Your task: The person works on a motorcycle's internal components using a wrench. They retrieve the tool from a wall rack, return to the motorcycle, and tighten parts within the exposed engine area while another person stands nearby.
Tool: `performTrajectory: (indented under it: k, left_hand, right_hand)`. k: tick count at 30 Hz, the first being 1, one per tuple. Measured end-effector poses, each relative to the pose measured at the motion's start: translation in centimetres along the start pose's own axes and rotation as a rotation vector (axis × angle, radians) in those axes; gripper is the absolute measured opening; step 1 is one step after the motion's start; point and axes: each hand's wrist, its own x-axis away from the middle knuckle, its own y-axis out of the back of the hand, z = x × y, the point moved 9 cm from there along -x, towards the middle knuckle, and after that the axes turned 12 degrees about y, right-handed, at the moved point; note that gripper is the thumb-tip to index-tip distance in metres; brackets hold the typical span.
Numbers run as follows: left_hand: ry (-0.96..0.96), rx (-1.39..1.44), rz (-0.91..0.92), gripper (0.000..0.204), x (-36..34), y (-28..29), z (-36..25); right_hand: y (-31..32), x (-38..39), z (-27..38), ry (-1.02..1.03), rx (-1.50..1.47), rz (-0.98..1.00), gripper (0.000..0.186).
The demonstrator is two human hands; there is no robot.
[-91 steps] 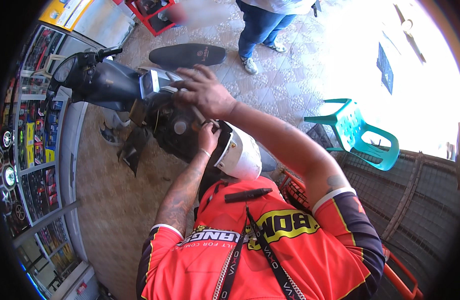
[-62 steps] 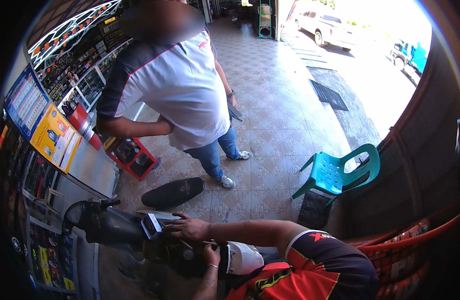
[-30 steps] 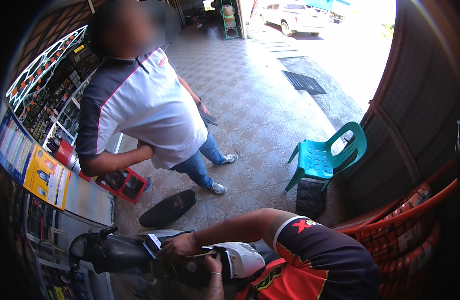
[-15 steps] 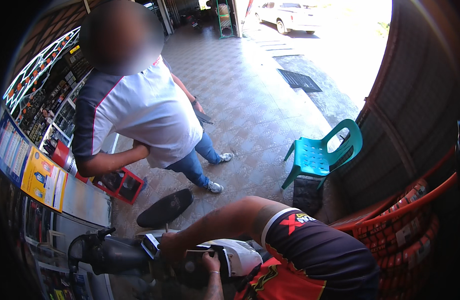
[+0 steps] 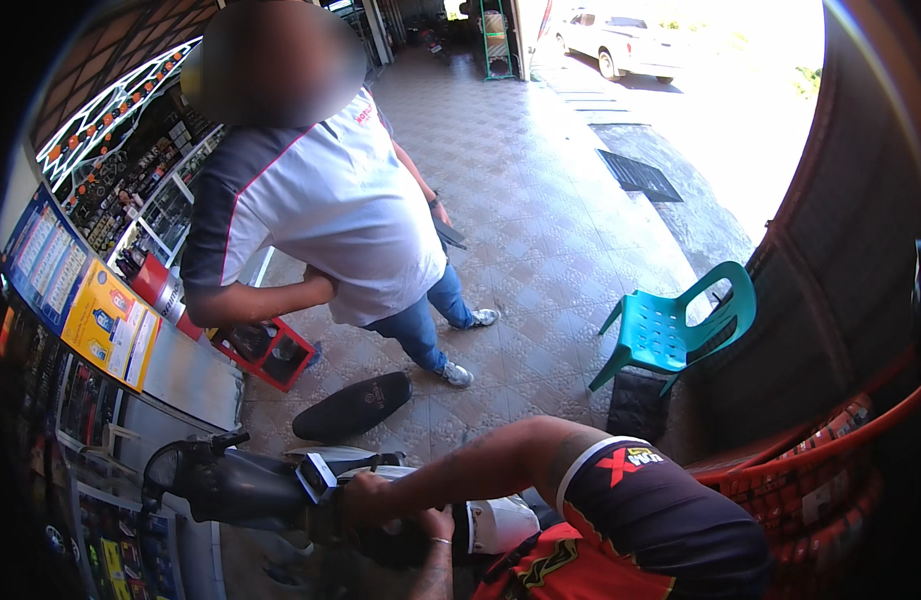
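A motor scooter (image 5: 251, 490) with a black front and a white rear panel (image 5: 506, 524) stands low in view, its seat opening uncovered. My right arm reaches across from the lower right. My right hand (image 5: 366, 498) is closed over the scooter's middle, beside a small white-and-dark box-shaped thing (image 5: 318, 478). My left hand (image 5: 439, 522), with a thin band at the wrist, comes up from the lower edge. Its fingers are bent at the seat opening, by the white panel, partly behind my right forearm. What either hand grips is hidden.
A black scooter seat (image 5: 353, 407) lies on the tiled floor. Beyond it stands a person (image 5: 331, 220) in a white and grey shirt, holding a dark flat thing (image 5: 449, 234). At right are a green plastic chair (image 5: 671, 335) and an orange rack of tyres (image 5: 821, 490). Display shelves line the left.
The whole view has shifted, so the scene sits farther right. My hands have come closer together, and the pale rod that showed between them is out of sight.
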Motion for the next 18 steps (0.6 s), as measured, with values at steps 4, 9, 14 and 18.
performTrajectory:
  k: [4,9,14,18]
  left_hand:
    - [0.073,0.006,0.051,0.025,0.5,0.4,-0.1]
    - [0.095,0.044,0.081,0.02,0.0,-0.4,0.9]
    - [0.102,0.05,0.075,0.021,-0.3,-1.0,1.7]
    - [0.068,0.034,0.082,0.02,-0.2,-0.6,1.4]
  right_hand:
    - [-0.5,-1.1,1.4,0.165,0.021,-0.012,0.029]
    - [1.2,-0.1,0.5,0.401,0.2,0.027,0.029]
    - [2.7,1.7,-1.5,0.162,0.154,0.039,0.022]
    - [2.9,2.0,-1.3,-0.004,0.13,-0.112,0.017]
